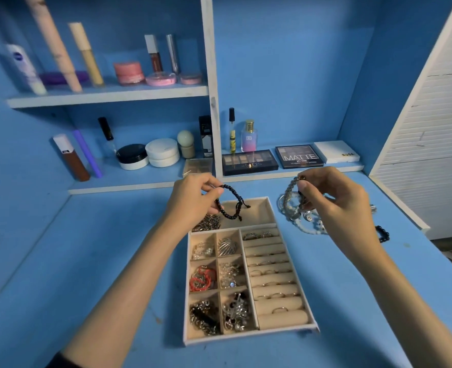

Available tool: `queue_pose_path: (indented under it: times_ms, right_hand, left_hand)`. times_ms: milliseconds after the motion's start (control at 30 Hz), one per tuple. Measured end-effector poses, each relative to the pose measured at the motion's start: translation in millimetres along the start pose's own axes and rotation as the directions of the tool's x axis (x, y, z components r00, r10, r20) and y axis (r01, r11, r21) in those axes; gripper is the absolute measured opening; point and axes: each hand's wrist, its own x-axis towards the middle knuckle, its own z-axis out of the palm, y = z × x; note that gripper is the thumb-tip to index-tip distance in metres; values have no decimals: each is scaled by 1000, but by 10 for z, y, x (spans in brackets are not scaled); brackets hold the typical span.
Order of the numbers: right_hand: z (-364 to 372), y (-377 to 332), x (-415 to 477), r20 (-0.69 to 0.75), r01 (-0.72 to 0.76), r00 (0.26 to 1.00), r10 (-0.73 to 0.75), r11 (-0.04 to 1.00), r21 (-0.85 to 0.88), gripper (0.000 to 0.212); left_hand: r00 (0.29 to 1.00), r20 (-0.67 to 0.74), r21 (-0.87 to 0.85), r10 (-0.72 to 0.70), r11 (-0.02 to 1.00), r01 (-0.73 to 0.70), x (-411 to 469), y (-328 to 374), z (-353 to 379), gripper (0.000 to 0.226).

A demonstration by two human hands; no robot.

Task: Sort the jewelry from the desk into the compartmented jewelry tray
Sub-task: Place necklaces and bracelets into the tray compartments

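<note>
A beige compartmented jewelry tray [308, 308] lies on the blue desk in front of me. Its small left cells hold chains, earrings and a red piece; rings sit in the padded rolls on the right. My left hand [193, 197] pinches a black beaded bracelet [231, 205] above the tray's long back compartment. My right hand [333, 200] pinches a grey beaded bracelet [290, 193] lifted above a pile of bracelets [308, 219] on the desk right of the tray. Another black bracelet [383, 233] lies partly hidden behind my right wrist.
Eyeshadow palettes [298, 156] and perfume bottles [248, 136] stand on the low shelf behind the tray. Jars and tubes [145, 155] fill the left shelves. A white slatted panel [429, 144] borders the desk's right edge.
</note>
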Motion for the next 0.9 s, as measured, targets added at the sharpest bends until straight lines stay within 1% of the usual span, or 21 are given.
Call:
queue_pose_path:
  times_ms: [67,133,233,400,467,600,667,767,800,833,900]
  right_hand:
    - [57,-53,13,26,-1,1000,1,1000,1,4]
    - [119,-109,30,58,-2,998,2,1000,-1,3]
    - [239,-197,60,104,-8,995,8,1000,0,4]
    - [472,-293,151,179,12,984,-4,999,-45,5]
    - [580,-324,182,211,23,977,-9,998,-62,7]
    - [812,-362,221,293,30,956,5,993,-115,8]
    - [947,-359,227,337,43,941,11,988,-150,7]
    - [1120,-356,225,399,25,916,39,988,-155,7]
    - [1155,-350,230,414,-12,908,66,991,-133,7]
    - [1174,-336,237,423,-78,899,110,993,-92,7]
    - [1181,-261,247,431,-266,870,239,964,1,7]
  left_hand:
    - [999,-14,-8,-33,999,33,-8,-113,-24,5]
    - [999,-14,38,-45,998,46,-22,-210,-47,7]
    - [1000,-21,212,0,977,4,-45,-308,-77,14]
    - [997,-63,397,51,918,-22,-97,-377,-128,12]
    - [993,-79,453,88,891,-43,-112,-406,-126,13]
    - [986,-107,513,128,857,-55,-116,-479,-74,14]
    - [979,-161,458,124,888,-37,-106,-525,-58,13]
    - [960,-279,226,27,973,38,-119,-582,-64,14]
    - [953,-303,158,-2,986,52,-132,-598,-59,15]
    - [949,-316,104,-22,993,58,-147,-613,-50,17]
    - [943,-329,38,-45,997,61,-171,-631,-27,18]
